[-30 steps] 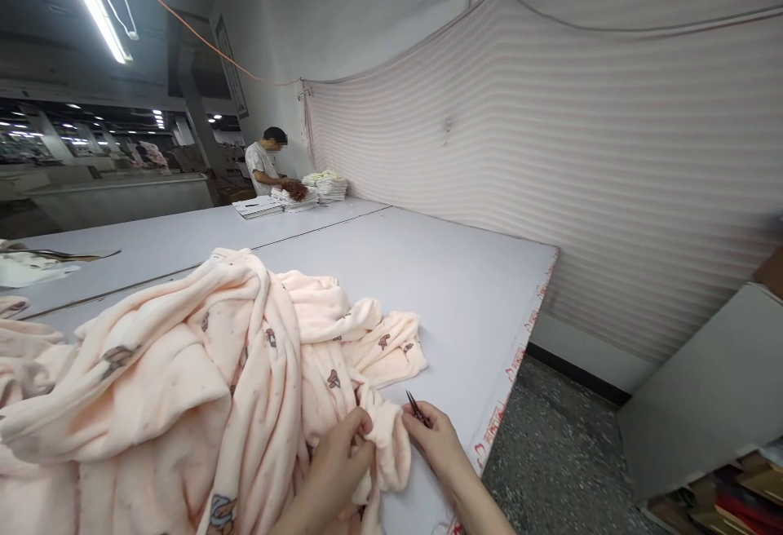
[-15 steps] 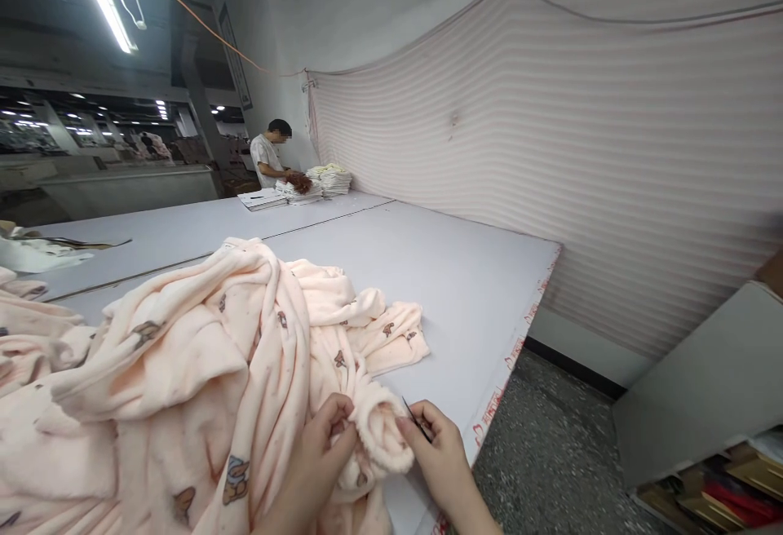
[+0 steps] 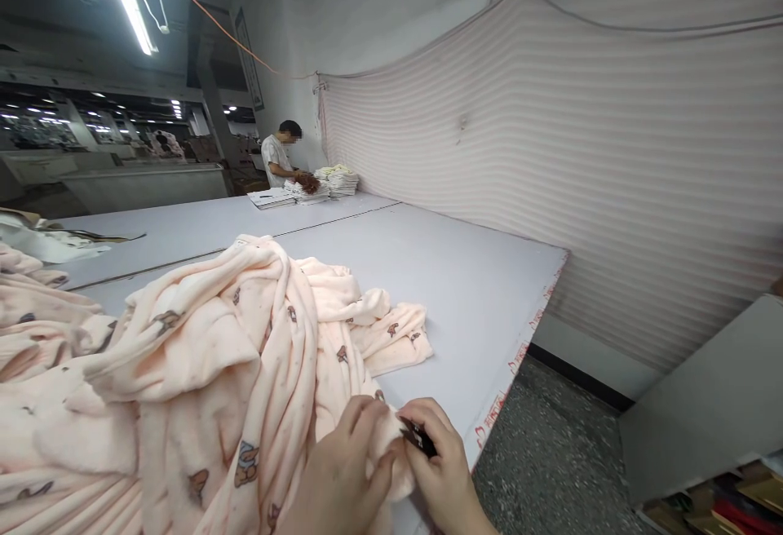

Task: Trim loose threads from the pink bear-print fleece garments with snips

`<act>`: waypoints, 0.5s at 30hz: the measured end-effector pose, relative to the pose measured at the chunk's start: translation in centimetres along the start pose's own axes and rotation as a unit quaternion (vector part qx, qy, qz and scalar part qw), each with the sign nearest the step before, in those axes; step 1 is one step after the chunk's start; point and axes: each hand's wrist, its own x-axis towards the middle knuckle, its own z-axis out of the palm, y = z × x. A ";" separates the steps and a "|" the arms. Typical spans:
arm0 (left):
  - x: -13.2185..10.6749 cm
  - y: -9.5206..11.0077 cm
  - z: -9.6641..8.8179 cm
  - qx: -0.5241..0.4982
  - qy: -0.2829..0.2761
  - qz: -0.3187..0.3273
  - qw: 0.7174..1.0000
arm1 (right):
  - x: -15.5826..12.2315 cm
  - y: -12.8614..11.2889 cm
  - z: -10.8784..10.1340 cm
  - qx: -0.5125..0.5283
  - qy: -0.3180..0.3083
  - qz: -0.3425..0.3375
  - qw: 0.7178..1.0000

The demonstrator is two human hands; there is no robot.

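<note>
Change: the dark pointed tool's [image 3: 421, 439] tip is now brought up to the gathered fold — apparently being worked there | left hand [image 3: 343, 471]: fold pinched narrowly | right hand [image 3: 445, 466]: tool gripped by curled fingers | peach cloth [image 3: 214, 339]: heaped on table [image 3: 477, 282], fold held near its right edge

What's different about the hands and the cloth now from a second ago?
The left hand and right hand have come closer together. The black tool has turned: its tip pointed up more, and now points more left, at the peach cloth. Nothing was let go: the left hand still pinches cloth, the right still grips the tool.
</note>
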 end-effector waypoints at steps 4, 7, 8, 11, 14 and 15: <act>-0.9 -0.7 2.2 -0.066 0.110 0.018 0.992 | -0.5 -0.1 -0.6 -0.073 0.029 0.036 0.996; -1.6 -1.7 3.5 -0.108 0.182 0.024 0.977 | -0.6 -0.9 -1.6 -0.074 -0.033 0.124 0.989; -1.9 -2.0 3.8 -0.116 0.194 0.030 0.974 | -0.8 -1.2 -1.8 -0.068 -0.058 0.133 0.987; -2.4 -2.8 4.2 -0.111 0.221 0.058 0.967 | -1.5 -2.0 -1.8 -0.120 -0.062 0.115 0.984; -2.7 -3.4 4.0 -0.069 0.237 0.109 0.963 | -2.3 -1.8 -0.9 -0.208 -0.015 0.089 0.974; -2.7 -3.6 3.8 -0.051 0.237 0.133 0.961 | -2.3 -1.5 -0.6 -0.227 0.001 0.077 0.971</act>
